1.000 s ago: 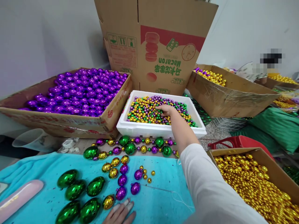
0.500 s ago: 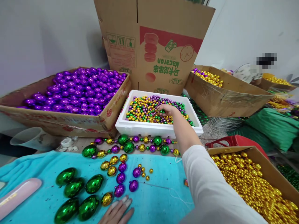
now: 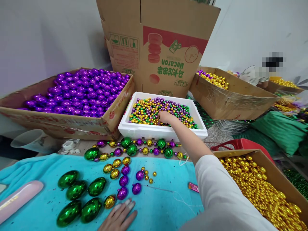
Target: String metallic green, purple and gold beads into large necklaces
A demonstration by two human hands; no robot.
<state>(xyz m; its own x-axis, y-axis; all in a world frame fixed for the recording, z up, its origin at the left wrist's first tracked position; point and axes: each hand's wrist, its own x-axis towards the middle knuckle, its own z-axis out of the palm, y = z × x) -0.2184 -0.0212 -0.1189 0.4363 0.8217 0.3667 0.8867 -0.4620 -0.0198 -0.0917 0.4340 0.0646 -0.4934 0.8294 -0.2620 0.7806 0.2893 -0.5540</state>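
Observation:
My left hand (image 3: 118, 216) lies flat on the turquoise towel (image 3: 166, 211), fingers spread. Just beyond its fingertips are a gold bead (image 3: 110, 201) and a purple bead (image 3: 122, 193). To its left sit several big green beads (image 3: 91, 210). My right hand (image 3: 165, 117) reaches into the white foam box (image 3: 144, 131), fingers curled together down at the small gold, purple and green beads (image 3: 146, 109). Whatever its fingertips pinch is hidden. A thin string (image 3: 157, 189) trails across the towel near two purple beads (image 3: 136, 188) and several tiny gold ones (image 3: 146, 177).
Strung bead garlands (image 3: 132, 150) lie between towel and foam box. A carton of purple beads (image 3: 86, 93) stands left, a carton of gold beads (image 3: 255, 183) right. Behind rises a tall carton (image 3: 173, 19). A pink object (image 3: 21, 199) lies left. Another person (image 3: 255, 75) is far right.
My right hand has moved slightly left and lower into the small beads, its fingers more closed. The right sleeve shifted right, uncovering a small pink packet. My left hand stays nearly still.

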